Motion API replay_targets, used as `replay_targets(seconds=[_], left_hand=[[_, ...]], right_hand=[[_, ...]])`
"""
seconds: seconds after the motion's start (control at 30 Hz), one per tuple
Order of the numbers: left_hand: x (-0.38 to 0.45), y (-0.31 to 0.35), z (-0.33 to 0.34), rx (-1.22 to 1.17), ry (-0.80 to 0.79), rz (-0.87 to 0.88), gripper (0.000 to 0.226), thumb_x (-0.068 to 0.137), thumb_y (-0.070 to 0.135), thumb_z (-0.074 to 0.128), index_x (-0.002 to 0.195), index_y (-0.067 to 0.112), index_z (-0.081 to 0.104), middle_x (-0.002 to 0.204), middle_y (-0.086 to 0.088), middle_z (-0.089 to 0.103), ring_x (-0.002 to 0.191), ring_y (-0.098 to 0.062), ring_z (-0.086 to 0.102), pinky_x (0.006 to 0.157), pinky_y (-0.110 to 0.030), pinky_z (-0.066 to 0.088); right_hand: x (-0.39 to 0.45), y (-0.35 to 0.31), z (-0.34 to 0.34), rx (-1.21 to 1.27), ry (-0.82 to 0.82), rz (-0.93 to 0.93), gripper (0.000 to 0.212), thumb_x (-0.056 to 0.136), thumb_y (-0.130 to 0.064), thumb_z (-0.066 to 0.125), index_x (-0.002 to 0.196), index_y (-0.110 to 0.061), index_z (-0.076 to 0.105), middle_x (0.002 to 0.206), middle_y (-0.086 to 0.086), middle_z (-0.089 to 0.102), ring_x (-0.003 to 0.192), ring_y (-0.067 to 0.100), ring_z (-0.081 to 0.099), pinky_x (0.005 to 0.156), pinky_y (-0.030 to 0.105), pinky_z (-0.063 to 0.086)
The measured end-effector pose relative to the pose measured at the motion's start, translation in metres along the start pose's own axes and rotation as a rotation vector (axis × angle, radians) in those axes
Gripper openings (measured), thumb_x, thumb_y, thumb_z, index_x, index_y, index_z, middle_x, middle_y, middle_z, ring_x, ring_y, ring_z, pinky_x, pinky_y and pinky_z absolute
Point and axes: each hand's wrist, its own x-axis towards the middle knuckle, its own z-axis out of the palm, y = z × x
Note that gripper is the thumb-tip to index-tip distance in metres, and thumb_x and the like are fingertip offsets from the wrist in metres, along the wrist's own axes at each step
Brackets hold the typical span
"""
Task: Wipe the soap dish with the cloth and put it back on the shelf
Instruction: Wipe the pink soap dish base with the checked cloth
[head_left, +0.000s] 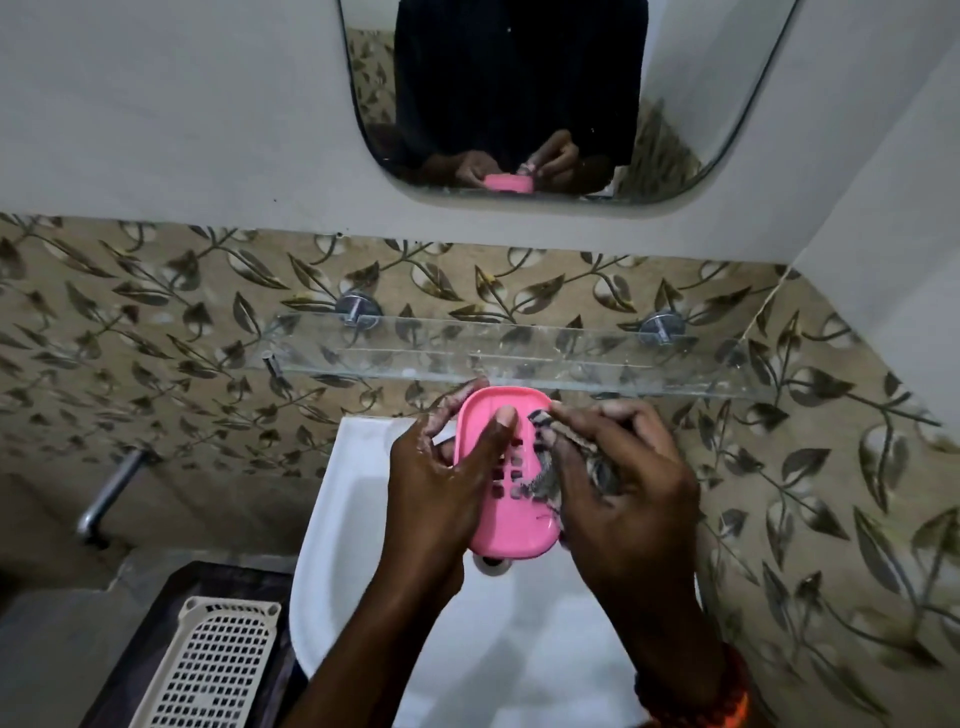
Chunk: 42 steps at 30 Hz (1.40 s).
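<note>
A pink plastic soap dish (511, 525) with square drain holes is held over the white basin, just below the glass shelf (519, 358). My left hand (441, 499) grips its left side, thumb pressed on the inner face. My right hand (628, 493) holds a small dark patterned cloth (550, 473) bunched against the dish's right side. Most of the cloth is hidden inside my fingers. The shelf carries nothing.
A white washbasin (358, 545) lies under my hands. A metal tap (109, 493) juts from the tiled wall at left. A cream perforated basket (208, 670) rests at lower left. A mirror (701, 104) hangs above the shelf.
</note>
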Motion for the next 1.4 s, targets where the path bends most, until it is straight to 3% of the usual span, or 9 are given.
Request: replay_targets(seconds=[0.1, 0.17, 0.37, 0.57, 0.8, 0.93, 1.1, 1.3, 1.4], left_hand=[[0.001, -0.002, 0.001, 0.031, -0.037, 0.005, 0.039, 0.098, 0.050, 0.058, 0.102, 0.016, 0.075, 0.090, -0.015, 0.080, 0.089, -0.041, 0.076, 0.081, -0.057, 0.061], [0.005, -0.004, 0.000, 0.098, 0.003, 0.074, 0.048, 0.100, 0.057, 0.050, 0.093, 0.016, 0.075, 0.086, -0.015, 0.078, 0.087, -0.041, 0.075, 0.082, -0.063, 0.059], [0.009, -0.010, -0.004, 0.147, 0.082, 0.134, 0.042, 0.100, 0.054, 0.051, 0.095, 0.023, 0.078, 0.086, -0.002, 0.079, 0.083, -0.025, 0.075, 0.078, -0.052, 0.059], [0.001, -0.016, 0.001, 0.172, -0.034, 0.180, 0.039, 0.105, 0.047, 0.050, 0.094, 0.020, 0.077, 0.085, -0.007, 0.080, 0.086, -0.031, 0.077, 0.082, -0.058, 0.059], [0.009, -0.014, -0.007, 0.144, -0.010, 0.171, 0.047, 0.101, 0.049, 0.052, 0.088, 0.010, 0.074, 0.075, -0.018, 0.071, 0.064, -0.015, 0.064, 0.063, -0.033, 0.051], [0.006, -0.017, -0.004, 0.171, -0.040, 0.173, 0.041, 0.103, 0.045, 0.050, 0.093, 0.015, 0.077, 0.083, -0.011, 0.078, 0.082, -0.030, 0.075, 0.072, -0.043, 0.058], [0.003, -0.012, -0.006, -0.009, -0.041, 0.072, 0.046, 0.101, 0.047, 0.053, 0.091, 0.006, 0.071, 0.079, -0.017, 0.076, 0.070, -0.028, 0.073, 0.071, -0.049, 0.059], [0.015, -0.018, -0.002, -0.055, -0.146, -0.146, 0.037, 0.102, 0.050, 0.049, 0.107, 0.019, 0.069, 0.072, 0.001, 0.076, 0.060, -0.014, 0.073, 0.053, -0.027, 0.057], [0.010, -0.027, 0.010, -0.055, -0.174, -0.198, 0.058, 0.086, 0.064, 0.062, 0.120, 0.017, 0.065, 0.099, 0.000, 0.080, 0.086, -0.011, 0.076, 0.076, -0.030, 0.060]], right_hand=[[0.011, -0.005, 0.005, -0.178, -0.022, -0.061, 0.024, 0.081, 0.007, 0.076, 0.104, 0.000, 0.076, 0.097, 0.013, 0.063, 0.092, 0.012, 0.057, 0.088, 0.002, 0.039], [0.005, -0.008, 0.012, -0.263, -0.104, -0.096, 0.022, 0.083, 0.007, 0.072, 0.103, -0.003, 0.076, 0.098, 0.013, 0.064, 0.093, 0.022, 0.060, 0.088, 0.017, 0.046], [-0.032, -0.018, 0.008, -0.250, -0.381, -0.219, 0.032, 0.076, 0.004, 0.064, 0.101, -0.009, 0.078, 0.098, 0.007, 0.067, 0.092, 0.022, 0.061, 0.089, 0.019, 0.044], [0.008, -0.007, 0.018, -0.300, -0.161, -0.140, 0.029, 0.082, -0.003, 0.050, 0.098, -0.003, 0.074, 0.098, 0.015, 0.065, 0.095, 0.031, 0.063, 0.087, 0.026, 0.044], [-0.027, -0.013, 0.009, -0.091, -0.445, -0.168, 0.019, 0.082, -0.004, 0.066, 0.096, -0.013, 0.075, 0.095, 0.001, 0.071, 0.090, 0.020, 0.066, 0.085, 0.034, 0.056], [-0.005, -0.016, 0.013, -0.238, -0.358, -0.193, 0.027, 0.082, -0.014, 0.051, 0.093, -0.011, 0.075, 0.093, 0.004, 0.066, 0.088, 0.025, 0.063, 0.071, 0.033, 0.056], [0.014, -0.017, -0.008, -0.098, -0.025, -0.032, 0.020, 0.088, 0.004, 0.070, 0.104, -0.007, 0.075, 0.097, 0.005, 0.064, 0.090, 0.009, 0.062, 0.081, 0.009, 0.048], [-0.017, -0.013, -0.009, 0.485, -0.046, 0.476, 0.032, 0.076, 0.003, 0.058, 0.093, -0.016, 0.076, 0.086, -0.002, 0.079, 0.084, 0.014, 0.077, 0.075, 0.034, 0.064], [-0.019, -0.015, -0.004, 0.566, -0.076, 0.480, 0.027, 0.079, 0.006, 0.068, 0.093, -0.016, 0.076, 0.089, 0.001, 0.079, 0.087, 0.018, 0.077, 0.077, 0.036, 0.062]])
